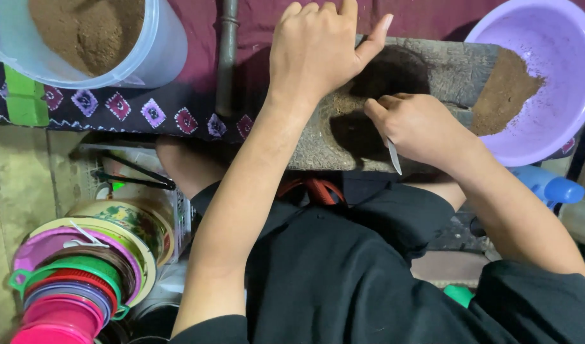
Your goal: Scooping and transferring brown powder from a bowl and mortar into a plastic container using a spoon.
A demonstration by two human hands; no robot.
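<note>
2 hands work brown powder on 1 grey stone slab at upper centre.

The left hand (318,48) presses flat, fingers together, on the slab (445,67); the right hand (420,127), nearer the powder (506,92), pinches a thin white blade (394,156). The slab's long axis runs left-right into 1 purple basin (553,57) at upper right.

Two hands show, the left hand (318,48) and the right hand (420,127), both over one stone slab (432,70). One thin white stick (394,156) sits in the right hand. There are two tubs of brown powder: one purple basin (553,51) and one clear bucket (159,51). One stack of coloured lids (76,286) stands at the lower left, and one blue bottle (550,186) lies at the right.
</note>
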